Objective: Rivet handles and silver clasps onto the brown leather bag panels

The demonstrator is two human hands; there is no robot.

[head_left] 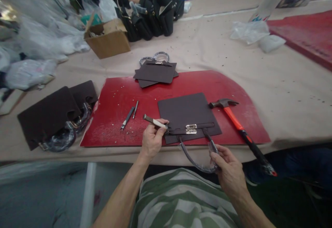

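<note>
A dark brown leather bag panel lies flat, with metal turn-lock hardware and a strap near its front edge. My left hand is closed at the panel's left edge, pinching a short metal rod with a white wrapped section; its exact kind is unclear. My right hand grips the curved, plastic-wrapped bag handle, which hangs past the table's front edge. To the panel's right rests a claw hammer with an orange and black handle.
Beneath the panel is a red board, where two slim metal tools lie on the left. More brown panels sit behind, others at left. A cardboard box and black bags stand farther back, near another person.
</note>
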